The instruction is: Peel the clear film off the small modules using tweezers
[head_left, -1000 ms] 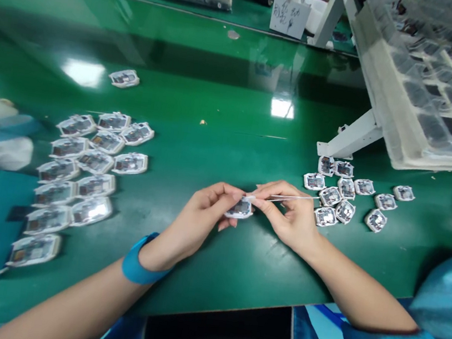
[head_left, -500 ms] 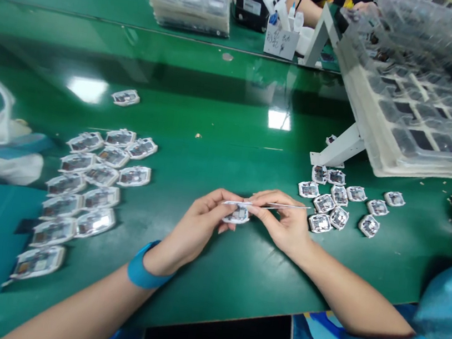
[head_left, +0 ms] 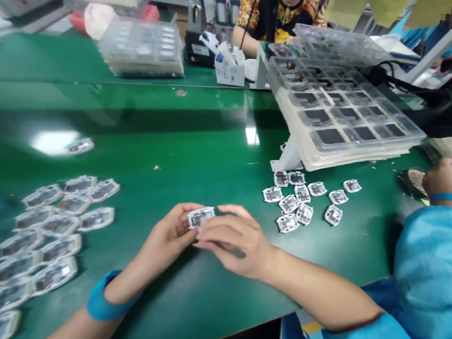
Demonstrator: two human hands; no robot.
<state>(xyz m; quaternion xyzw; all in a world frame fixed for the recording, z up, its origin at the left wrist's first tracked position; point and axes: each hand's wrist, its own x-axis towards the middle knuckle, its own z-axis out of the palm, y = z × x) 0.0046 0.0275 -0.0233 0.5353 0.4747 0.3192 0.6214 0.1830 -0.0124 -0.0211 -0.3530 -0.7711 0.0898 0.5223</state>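
A small white-framed electronic module (head_left: 199,217), its circuit board facing up, is pinched in my left hand (head_left: 170,232) above the green table. A blue band circles that wrist. My right hand (head_left: 241,242) reaches over the module's right side, its fingertips touching or very near the frame. A thin pair of tweezers (head_left: 232,248) lies blurred along the right palm, its tips hidden by the fingers. On the left, similar modules (head_left: 61,224) lie in rows; another group of them (head_left: 301,193) lies loosely to the right of my hands.
Stacked clear trays (head_left: 343,113) stand on a white bracket (head_left: 291,152) at the right. Another tray stack (head_left: 144,48) and a labelled box of small bottles (head_left: 230,73) stand at the back. A co-worker's hand (head_left: 449,181) is at far right; another person sits opposite.
The view has turned right and up. The module in my left hand is now tilted, and my right hand has turned, with its fingers over the module and the tweezers drawn back along the palm.
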